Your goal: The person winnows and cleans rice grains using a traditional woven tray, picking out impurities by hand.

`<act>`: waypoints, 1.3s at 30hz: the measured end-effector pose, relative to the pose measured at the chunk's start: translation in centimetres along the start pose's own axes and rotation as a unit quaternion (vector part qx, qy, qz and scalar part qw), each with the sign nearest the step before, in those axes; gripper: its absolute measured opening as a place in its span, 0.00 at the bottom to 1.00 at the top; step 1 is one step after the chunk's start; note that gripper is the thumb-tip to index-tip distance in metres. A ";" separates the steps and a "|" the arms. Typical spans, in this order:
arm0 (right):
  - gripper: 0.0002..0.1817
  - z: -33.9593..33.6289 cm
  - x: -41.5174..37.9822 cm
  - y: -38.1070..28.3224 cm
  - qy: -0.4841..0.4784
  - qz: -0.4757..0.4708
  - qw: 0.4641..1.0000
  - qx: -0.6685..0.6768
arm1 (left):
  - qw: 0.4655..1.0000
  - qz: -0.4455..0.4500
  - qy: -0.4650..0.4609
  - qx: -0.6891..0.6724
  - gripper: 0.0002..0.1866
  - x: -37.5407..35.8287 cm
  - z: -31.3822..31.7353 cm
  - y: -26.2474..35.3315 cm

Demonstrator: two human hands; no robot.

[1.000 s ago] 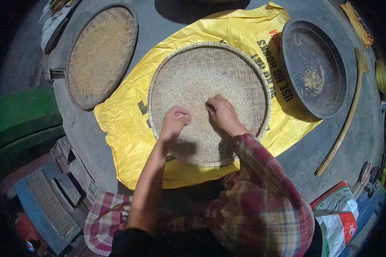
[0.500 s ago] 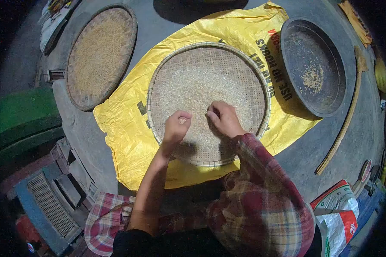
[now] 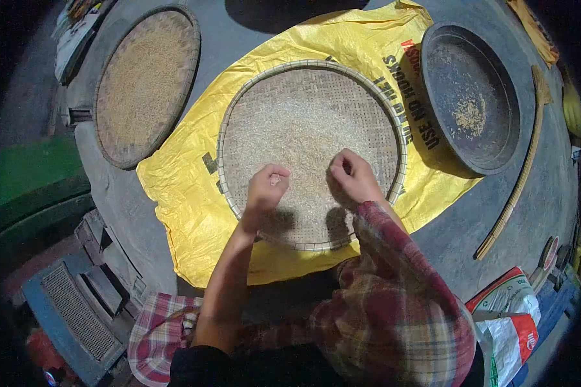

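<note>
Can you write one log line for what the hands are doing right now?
left hand: curled over rice, fingers pinched | right hand: fingers on rice | woven tray: on yellow sack | dark pan: right of tray

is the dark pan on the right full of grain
No, the dark pan is mostly bare, with only a small patch of grain on its bottom.

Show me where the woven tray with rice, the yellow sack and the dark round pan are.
woven tray (image 3: 239,103): head view, upper left rim.
yellow sack (image 3: 181,187): head view, bare left part.
dark round pan (image 3: 432,48): head view, left wall.
</note>
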State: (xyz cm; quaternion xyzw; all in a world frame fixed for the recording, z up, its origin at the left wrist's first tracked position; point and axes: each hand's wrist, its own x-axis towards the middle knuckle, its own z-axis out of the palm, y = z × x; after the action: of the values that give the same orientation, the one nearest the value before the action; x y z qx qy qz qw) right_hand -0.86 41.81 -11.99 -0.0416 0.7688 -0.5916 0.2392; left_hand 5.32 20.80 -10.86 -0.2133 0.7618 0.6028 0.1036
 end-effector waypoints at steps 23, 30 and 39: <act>0.05 1.3 -0.4 -0.4 -0.003 -0.162 0.967 -0.194 | 0.959 0.109 -0.043 0.258 0.08 -0.1 3.0 1.0; 0.03 0.1 0.0 -0.6 -0.080 0.076 0.975 0.192 | 0.993 0.074 -0.047 0.076 0.07 -2.4 0.5 -0.3; 0.04 1.9 -0.4 0.1 -0.034 -0.150 0.973 -0.175 | 0.996 0.040 -0.045 0.070 0.09 -1.9 1.9 -0.1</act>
State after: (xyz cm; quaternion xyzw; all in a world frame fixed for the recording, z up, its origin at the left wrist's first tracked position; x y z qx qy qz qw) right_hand 0.29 40.29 -12.36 -0.2176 0.8367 -0.4753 0.1630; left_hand 6.87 22.96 -10.67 -0.1478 0.8047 0.5606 0.1280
